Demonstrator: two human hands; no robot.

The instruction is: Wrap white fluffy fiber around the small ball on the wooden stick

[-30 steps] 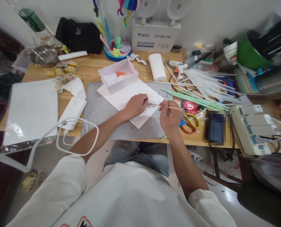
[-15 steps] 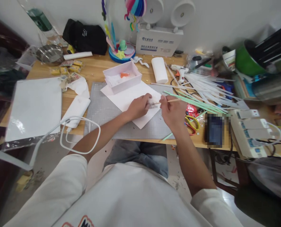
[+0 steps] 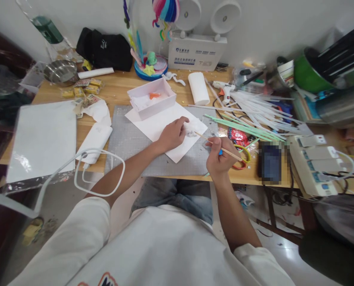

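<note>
My right hand [image 3: 220, 155] is closed round a thin wooden stick [image 3: 203, 137], whose tip points left and up toward my other hand. A bit of blue shows beside the fingers of that hand. Curled over a sheet of white card [image 3: 177, 153], my left hand [image 3: 173, 135] has its thumb and fingers at a small whitish piece with dark specks [image 3: 191, 133], too small to name. The stick's tip is close to this piece; whether they touch I cannot tell. Behind my left hand, a white open box [image 3: 153, 107] with an orange bit inside stands on the card.
A grey cutting mat [image 3: 126, 139] lies under the card. To the right are scissors [image 3: 245, 153], green strips [image 3: 239, 126], a bundle of white strips [image 3: 260, 113] and a glue gun [image 3: 225, 90]. A power bank [image 3: 96, 141] with a looping white cable lies left, near my forearm.
My right hand has moved right and down, away from my left hand. The stick now slants up to the left instead of lying nearly level. My left hand has barely moved.
</note>
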